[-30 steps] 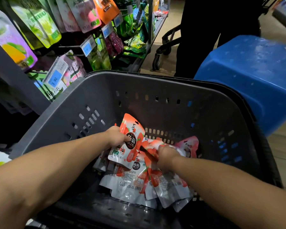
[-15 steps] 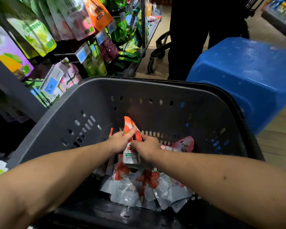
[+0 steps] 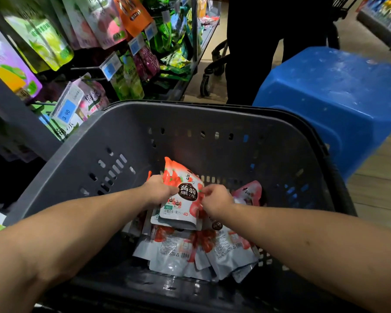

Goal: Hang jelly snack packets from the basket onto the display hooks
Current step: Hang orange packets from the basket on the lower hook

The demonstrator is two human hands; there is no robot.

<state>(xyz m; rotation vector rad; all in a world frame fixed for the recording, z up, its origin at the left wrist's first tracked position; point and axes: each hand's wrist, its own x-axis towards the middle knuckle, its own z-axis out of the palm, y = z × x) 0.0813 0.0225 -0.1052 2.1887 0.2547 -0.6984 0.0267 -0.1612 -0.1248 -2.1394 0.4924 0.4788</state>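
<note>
Packet [image 3: 181, 199]: red-and-white jelly pouch, front facing up, raised just above the others in the middle of the basket; its top corner tilts toward the far wall, and at least one more pouch sits flat behind it.
Hooks [image 3: 84, 68]: on the display at far left, just beside the basket's left rim, loaded with hanging green, purple, pink and orange pouches.
Tag [image 3: 66, 109]: blue price label reading 3.90, on a lower hook close to the basket's left corner.
Left hand [image 3: 159, 192]: fingers curled round the packet's left edge, thumb on its front; it grips the small stack.
Right hand [image 3: 215, 199]: narrow pinch, thumb and fingertips closed on the packet's right edge.
Pile [image 3: 190, 251]: loose heap of the same pouches on the basket floor, mostly back side up, under and nearer than both hands.
Pink packet [image 3: 248, 193]: leans up just right of the right hand.
Basket [image 3: 212, 154]: grey, slotted walls; bare wall and floor show on both sides of the pile and beyond the hands, top fully open.
Person [image 3: 257, 53]: dark clothes, standing beyond the far rim.
Stool [image 3: 336, 105]: blue, just past the basket's right far corner.
Floor [image 3: 382, 177]: wood planks, far right.
</note>
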